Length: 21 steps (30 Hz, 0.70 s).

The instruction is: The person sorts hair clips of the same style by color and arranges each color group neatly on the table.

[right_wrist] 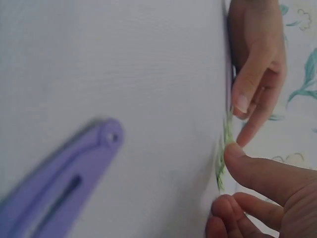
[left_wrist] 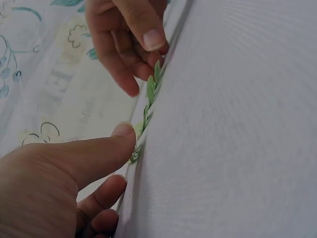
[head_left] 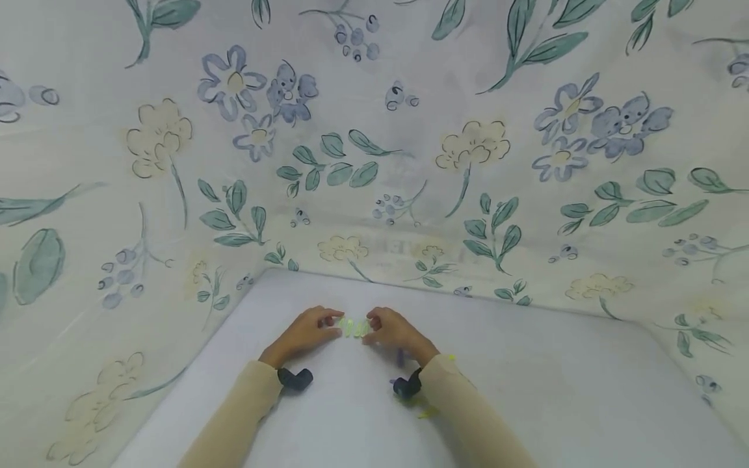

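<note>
A small pale-green cut-paper strip (head_left: 354,327) with leaf-like folds lies low over the white table, between the two hands. My left hand (head_left: 307,331) holds its left end, thumb at one edge and a finger at the other. At the opposite end my right hand (head_left: 399,333) grips it the same way, thumb towards me. In the left wrist view the green folds (left_wrist: 150,90) stand up in a row. The right thumb covers part of the strip (right_wrist: 221,171) in the right wrist view.
A purple plastic tool (right_wrist: 64,183) with a hole and a slot lies on the table near the right wrist. Yellow-green scraps (head_left: 428,412) are scattered beside the right forearm. Flower-printed cloth (head_left: 374,247) rises behind the white table (head_left: 556,377) and at its sides.
</note>
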Each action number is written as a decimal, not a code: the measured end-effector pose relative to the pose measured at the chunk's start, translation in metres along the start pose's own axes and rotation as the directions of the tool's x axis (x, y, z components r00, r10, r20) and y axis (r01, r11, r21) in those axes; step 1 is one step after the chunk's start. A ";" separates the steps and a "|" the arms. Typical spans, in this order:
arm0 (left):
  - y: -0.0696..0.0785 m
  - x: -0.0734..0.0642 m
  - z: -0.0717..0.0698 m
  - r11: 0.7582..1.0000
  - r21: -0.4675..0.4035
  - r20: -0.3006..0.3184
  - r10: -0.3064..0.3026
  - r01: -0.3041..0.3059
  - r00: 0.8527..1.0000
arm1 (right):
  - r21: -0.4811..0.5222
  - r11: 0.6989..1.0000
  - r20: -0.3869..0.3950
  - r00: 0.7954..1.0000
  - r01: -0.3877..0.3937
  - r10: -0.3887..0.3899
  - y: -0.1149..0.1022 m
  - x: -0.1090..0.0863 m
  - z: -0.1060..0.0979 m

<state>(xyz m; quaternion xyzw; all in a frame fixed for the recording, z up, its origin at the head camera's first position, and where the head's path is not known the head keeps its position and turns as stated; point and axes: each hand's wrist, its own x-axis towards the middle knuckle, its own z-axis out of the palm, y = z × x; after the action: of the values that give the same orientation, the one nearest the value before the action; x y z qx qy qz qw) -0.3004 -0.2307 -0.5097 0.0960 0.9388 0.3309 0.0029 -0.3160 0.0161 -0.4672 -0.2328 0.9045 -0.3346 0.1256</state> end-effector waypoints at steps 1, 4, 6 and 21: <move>-0.002 -0.001 -0.001 1.000 -0.003 0.003 -0.005 0.005 1.000 | 0.011 1.000 0.004 1.000 -0.003 0.003 -0.001 -0.001 0.000; -0.003 -0.003 -0.006 1.000 -0.015 0.010 -0.023 0.023 1.000 | 0.043 0.999 0.018 1.000 -0.004 0.004 -0.005 -0.005 -0.004; -0.003 -0.002 -0.009 0.999 -0.031 0.002 -0.028 0.028 1.000 | 0.050 0.999 0.019 1.000 0.008 -0.009 -0.009 -0.007 -0.010; 0.009 0.006 -0.012 0.995 -0.089 -0.014 -0.047 0.045 0.999 | -0.007 0.995 -0.026 0.995 0.097 -0.097 0.007 -0.072 -0.074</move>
<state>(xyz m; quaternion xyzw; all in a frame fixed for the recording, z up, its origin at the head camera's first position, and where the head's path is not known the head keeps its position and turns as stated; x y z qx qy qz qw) -0.3055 -0.2300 -0.4939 0.0714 0.9251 0.3728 0.0070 -0.2846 0.0979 -0.4118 -0.2725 0.8945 -0.3410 0.0968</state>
